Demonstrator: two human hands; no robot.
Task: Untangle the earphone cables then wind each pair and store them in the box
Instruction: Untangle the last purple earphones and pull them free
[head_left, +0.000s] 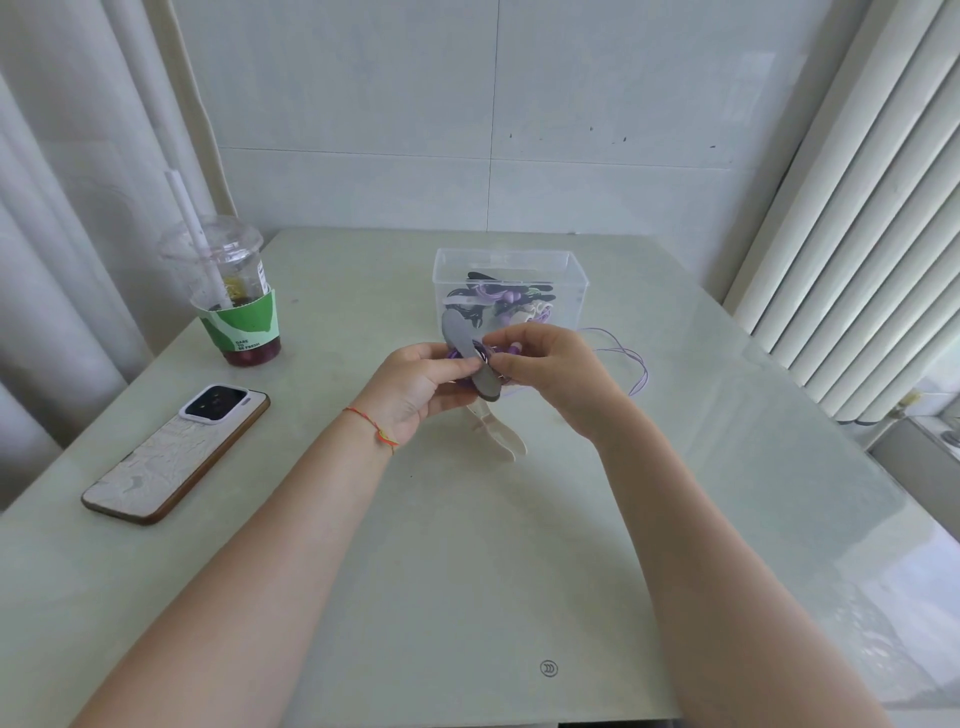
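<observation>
My left hand (421, 387) grips a grey flat winder (470, 358) with purple earphone cable wound round its middle. My right hand (550, 364) pinches the purple cable at the winder. The loose rest of the purple cable (631, 364) trails in loops on the table to the right of my right hand. Behind my hands stands a clear plastic box (574, 283) holding several wound earphone pairs, black, purple and white. A cream-coloured winder (501, 431) lies on the table just below my hands.
A phone (174, 454) lies face down at the left. A plastic drink cup (234, 296) with a straw stands at the back left. The pale table (467, 545) ends at a wall behind and curtains on both sides.
</observation>
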